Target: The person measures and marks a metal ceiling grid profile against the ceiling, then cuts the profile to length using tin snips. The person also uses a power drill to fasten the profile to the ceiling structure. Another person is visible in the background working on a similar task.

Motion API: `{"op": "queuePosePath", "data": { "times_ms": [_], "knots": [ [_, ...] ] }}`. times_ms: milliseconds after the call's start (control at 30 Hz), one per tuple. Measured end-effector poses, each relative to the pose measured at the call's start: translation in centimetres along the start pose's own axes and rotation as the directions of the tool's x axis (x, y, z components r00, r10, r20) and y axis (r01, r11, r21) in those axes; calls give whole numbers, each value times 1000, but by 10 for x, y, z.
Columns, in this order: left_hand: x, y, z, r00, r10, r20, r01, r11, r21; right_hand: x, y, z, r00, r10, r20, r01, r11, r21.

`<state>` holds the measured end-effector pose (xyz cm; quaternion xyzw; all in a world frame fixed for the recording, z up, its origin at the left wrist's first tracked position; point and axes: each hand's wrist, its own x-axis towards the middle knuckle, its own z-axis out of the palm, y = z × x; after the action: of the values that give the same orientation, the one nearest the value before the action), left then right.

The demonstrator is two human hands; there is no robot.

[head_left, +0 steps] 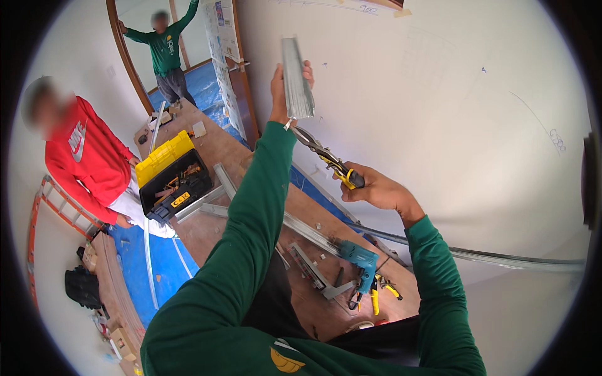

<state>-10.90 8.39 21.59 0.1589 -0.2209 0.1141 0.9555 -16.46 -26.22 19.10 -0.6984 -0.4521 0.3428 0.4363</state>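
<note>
My left hand (pixel 278 94) is raised before the wall, wrapped round a silver metal channel (pixel 296 78) with its near end toward me. In my right hand (pixel 379 191) are tin snips (pixel 323 153) with yellow-and-black handles. Their jaws reach up and left to the near end of the channel, by my left wrist; whether they touch the metal I cannot tell. Below my arms, a teal power drill (pixel 359 262) lies on the wooden table (pixel 216 241). Beside it are yellow-handled hand tools (pixel 376 297) and a metal bracket-like piece (pixel 313 269).
An open black toolbox (pixel 177 188) with a yellow lid stands on the table near more metal channels (pixel 307 229). A person in red (pixel 88 147) stands at the left, another in green (pixel 164 50) in the doorway. An orange ladder (pixel 39 219) leans at far left; blue sheeting (pixel 135 257) covers floor.
</note>
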Motion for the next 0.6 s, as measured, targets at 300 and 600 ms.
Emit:
{"op": "queuePosePath", "data": {
  "times_ms": [300, 600],
  "knots": [
    [-16, 43, 0, 970, 206, 130, -184, 969, -163, 18, -3, 11, 1000, -17, 15, 16, 998, 68],
    [-13, 34, -6, 979, 131, 157, -75, 944, -321, 30, -10, 32, 999, -37, 32, 37, 999, -7]
  ]
}}
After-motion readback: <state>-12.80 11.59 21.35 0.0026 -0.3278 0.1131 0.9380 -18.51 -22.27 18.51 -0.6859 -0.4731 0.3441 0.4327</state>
